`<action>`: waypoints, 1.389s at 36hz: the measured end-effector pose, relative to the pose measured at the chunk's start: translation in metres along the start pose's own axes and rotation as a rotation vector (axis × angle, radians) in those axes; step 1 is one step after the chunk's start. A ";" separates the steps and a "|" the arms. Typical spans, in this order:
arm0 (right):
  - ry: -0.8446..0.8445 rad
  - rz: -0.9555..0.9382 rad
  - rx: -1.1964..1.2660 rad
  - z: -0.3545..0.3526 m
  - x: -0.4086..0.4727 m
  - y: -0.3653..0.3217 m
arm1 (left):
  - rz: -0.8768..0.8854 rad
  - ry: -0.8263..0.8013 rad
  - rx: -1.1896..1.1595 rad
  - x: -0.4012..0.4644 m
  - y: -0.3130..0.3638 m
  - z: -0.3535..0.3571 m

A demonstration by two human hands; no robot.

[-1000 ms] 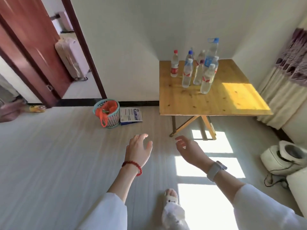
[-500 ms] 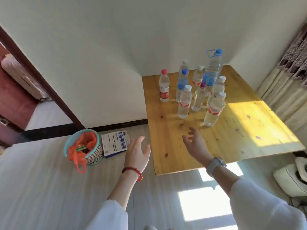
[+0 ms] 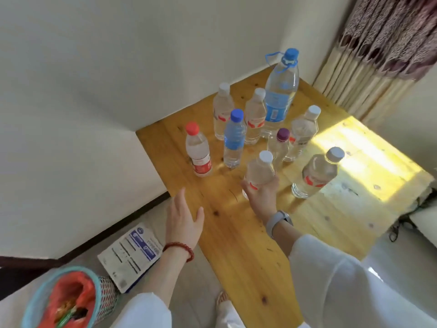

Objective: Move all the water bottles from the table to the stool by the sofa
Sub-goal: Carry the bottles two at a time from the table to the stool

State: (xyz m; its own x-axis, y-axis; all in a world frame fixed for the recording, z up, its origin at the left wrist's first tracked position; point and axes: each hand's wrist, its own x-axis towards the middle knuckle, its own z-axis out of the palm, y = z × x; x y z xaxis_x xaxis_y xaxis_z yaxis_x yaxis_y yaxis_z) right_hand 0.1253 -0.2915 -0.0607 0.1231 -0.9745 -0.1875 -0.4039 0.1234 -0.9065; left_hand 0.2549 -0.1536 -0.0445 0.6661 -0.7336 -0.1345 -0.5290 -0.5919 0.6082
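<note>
Several water bottles stand on a wooden table [image 3: 238, 235] in the room's corner. My right hand [image 3: 261, 196] is wrapped around the lower part of a white-capped bottle [image 3: 259, 170] at the front of the group. My left hand [image 3: 183, 220] hovers open over the table's left edge, holding nothing. A red-capped bottle [image 3: 198, 153] stands furthest left, a blue-capped one [image 3: 233, 139] beside it. A tall blue-labelled bottle [image 3: 279, 95] stands at the back. A purple-capped bottle [image 3: 279, 146] and another white-capped bottle [image 3: 315, 174] are close to my right hand. The stool and sofa are out of view.
A teal basket [image 3: 104, 290] lined with an orange bag sits on the floor at lower left, a printed booklet [image 3: 131, 252] next to it. Walls close the table's far and left sides. A curtain [image 3: 369, 74] hangs at the right. Sunlight falls on the table's right part.
I have walked up to the table. My right hand has reached forward and closed around the front white-capped bottle. My left hand has moved forward to the table's edge.
</note>
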 end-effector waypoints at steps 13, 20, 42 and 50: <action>0.093 0.040 -0.012 0.013 0.010 0.020 | -0.134 0.047 -0.424 0.152 0.022 0.041; 0.054 0.058 -0.012 0.011 0.011 0.018 | 0.003 0.061 -0.542 0.149 0.026 0.045; -0.054 0.070 -0.068 -0.161 -0.179 0.094 | 0.042 -0.451 -0.534 -0.125 0.064 0.074; 0.229 0.200 -0.089 -0.339 -0.291 0.156 | 0.342 -0.653 -0.403 -0.280 0.168 0.153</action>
State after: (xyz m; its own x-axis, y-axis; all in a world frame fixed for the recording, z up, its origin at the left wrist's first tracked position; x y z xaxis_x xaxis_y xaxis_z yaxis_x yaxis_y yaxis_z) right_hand -0.2814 -0.0521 -0.0194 -0.1702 -0.9506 -0.2596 -0.4789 0.3100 -0.8213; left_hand -0.1008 -0.0989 -0.0249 -0.0007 -0.9703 -0.2417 -0.3353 -0.2275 0.9142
